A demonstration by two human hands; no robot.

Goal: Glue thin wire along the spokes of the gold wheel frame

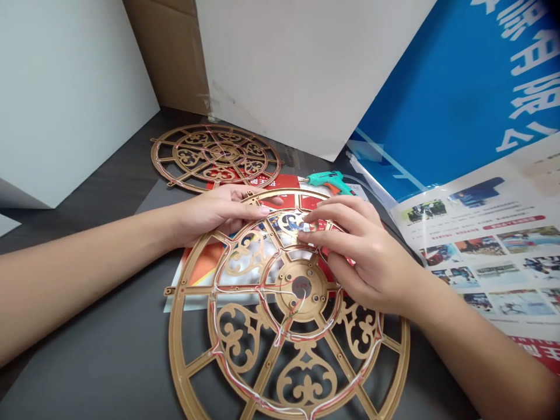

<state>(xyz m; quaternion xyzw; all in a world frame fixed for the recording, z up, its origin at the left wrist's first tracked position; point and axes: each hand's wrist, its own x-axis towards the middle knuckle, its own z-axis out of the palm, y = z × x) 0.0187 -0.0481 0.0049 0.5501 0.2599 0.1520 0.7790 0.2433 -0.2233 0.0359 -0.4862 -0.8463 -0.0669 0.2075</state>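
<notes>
The left hand [221, 213] lies across the upper part of a round, gold-coloured fretwork panel with scrolled spokes [178, 350], its fingers extended and close together, pressing rather than pinching. The right hand [361, 251] is curled over the upper spokes, its fingertips [308, 217] bunched at a small pale piece; whether they pinch that piece or a wire cannot be determined. The panel lies flat, partly on a glossy red-and-orange printed sheet [196, 271] on a dark grey tabletop [83, 326]. Thin white-and-red insulated wires [258, 399] run along its rings toward the central hub. Caution: a sharp pull could snag these wires or strain their joints. Uneven hand pressure could crack the slender fretwork, and the slick sheet could let the panel slide. A teal-and-orange hot-glue gun [328, 182] lies just beyond the upper rim; if it is hot, its nozzle could burn skin or wire insulation. A second gold fretwork panel [186, 133] lies nearby and could catch trailing wires.
</notes>
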